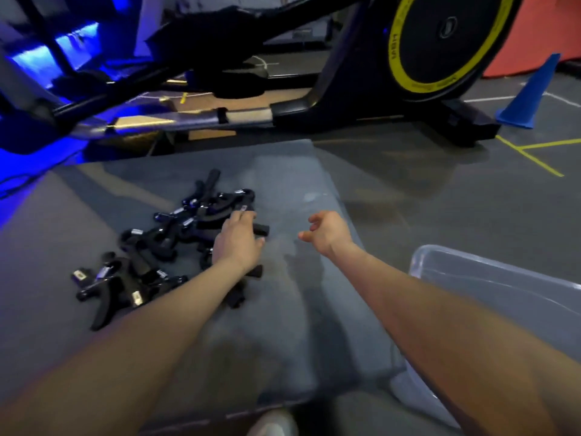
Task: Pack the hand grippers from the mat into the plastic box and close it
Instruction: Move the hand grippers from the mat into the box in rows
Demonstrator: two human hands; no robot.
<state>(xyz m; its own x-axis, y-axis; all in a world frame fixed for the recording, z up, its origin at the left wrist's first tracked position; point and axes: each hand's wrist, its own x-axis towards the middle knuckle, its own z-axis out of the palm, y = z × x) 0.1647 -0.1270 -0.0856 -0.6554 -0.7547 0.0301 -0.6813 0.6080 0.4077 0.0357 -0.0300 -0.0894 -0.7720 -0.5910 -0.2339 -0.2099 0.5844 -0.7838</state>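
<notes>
Left hand [237, 243] clamped on black hand gripper handle [261, 229] in pile [163, 247], frame centre-left; right hand [327, 231] loosely open, empty; clear plastic box [490, 278] lower right

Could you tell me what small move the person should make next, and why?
Probably close the left hand around the hand gripper beneath it and lift: that hand already rests on the pile, the right hand hovers open and empty, and the plastic box looks empty.
</notes>
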